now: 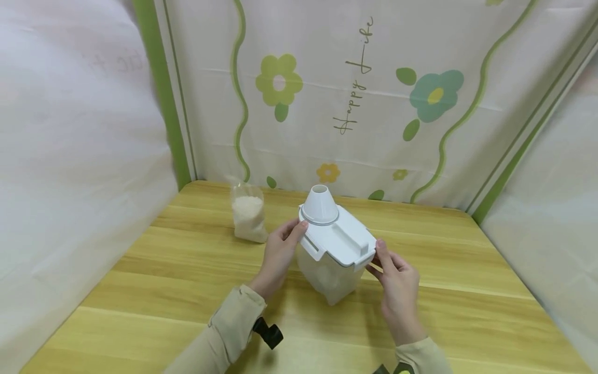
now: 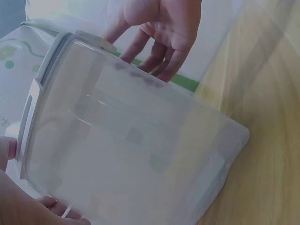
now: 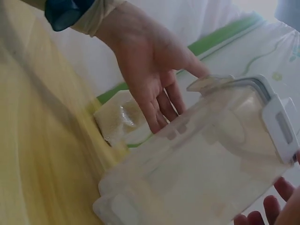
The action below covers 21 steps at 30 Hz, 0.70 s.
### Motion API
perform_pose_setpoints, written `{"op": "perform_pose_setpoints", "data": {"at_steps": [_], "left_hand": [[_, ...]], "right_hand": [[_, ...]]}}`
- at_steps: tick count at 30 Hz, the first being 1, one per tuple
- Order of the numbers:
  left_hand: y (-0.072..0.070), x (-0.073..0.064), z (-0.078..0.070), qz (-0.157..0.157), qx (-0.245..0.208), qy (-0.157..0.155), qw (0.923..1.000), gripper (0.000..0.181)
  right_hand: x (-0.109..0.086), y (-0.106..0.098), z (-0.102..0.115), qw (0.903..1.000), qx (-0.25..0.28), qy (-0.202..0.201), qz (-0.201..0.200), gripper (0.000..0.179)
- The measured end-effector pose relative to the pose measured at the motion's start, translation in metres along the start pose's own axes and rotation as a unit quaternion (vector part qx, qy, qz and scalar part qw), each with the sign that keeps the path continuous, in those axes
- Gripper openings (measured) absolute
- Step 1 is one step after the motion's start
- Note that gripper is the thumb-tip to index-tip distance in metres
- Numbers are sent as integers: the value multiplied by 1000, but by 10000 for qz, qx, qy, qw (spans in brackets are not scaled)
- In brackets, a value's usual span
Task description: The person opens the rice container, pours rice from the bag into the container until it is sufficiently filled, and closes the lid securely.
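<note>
A translucent plastic storage box point(image 1: 322, 272) with a white lid point(image 1: 348, 228) is held tilted between both hands. On the lid stands a white cone-shaped cup point(image 1: 320, 206), narrow end up. My left hand point(image 1: 277, 254) grips the left side, thumb on the lid's edge and fingers along the wall. At the opposite side my right hand point(image 1: 401, 285) holds the lid's rim with its thumb, fingers against the box wall. A slotted white latch point(image 3: 281, 122) shows at the lid's front edge. Whether the box's bottom touches the table cannot be told.
A clear bag of white grains, like rice point(image 1: 248, 215), stands on the wooden table point(image 1: 154, 280) at the back left. A patterned white curtain point(image 1: 308, 135) closes off the back, with pale sheets on both sides. Black straps sit on both wrists.
</note>
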<state>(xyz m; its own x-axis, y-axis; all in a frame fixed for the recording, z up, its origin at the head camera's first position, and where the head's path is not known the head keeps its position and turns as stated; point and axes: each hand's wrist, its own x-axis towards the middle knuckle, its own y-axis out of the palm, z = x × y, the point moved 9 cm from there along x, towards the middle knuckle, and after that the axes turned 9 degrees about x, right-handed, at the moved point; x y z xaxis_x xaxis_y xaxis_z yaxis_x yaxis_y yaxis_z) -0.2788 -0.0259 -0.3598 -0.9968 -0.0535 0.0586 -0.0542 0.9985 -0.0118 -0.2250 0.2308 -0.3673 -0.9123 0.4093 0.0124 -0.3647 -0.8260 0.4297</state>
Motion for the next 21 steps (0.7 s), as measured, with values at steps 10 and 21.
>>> {"op": "perform_pose_setpoints", "data": {"at_steps": [10, 21], "left_hand": [[13, 9, 4, 748, -143, 101, 9970, 64], [10, 8, 5, 497, -198, 82, 9985, 63]], "right_hand": [[-23, 7, 18, 9889, -1021, -1072, -101, 39], [-33, 18, 17, 9860, -856, -1420, 152, 38]]}}
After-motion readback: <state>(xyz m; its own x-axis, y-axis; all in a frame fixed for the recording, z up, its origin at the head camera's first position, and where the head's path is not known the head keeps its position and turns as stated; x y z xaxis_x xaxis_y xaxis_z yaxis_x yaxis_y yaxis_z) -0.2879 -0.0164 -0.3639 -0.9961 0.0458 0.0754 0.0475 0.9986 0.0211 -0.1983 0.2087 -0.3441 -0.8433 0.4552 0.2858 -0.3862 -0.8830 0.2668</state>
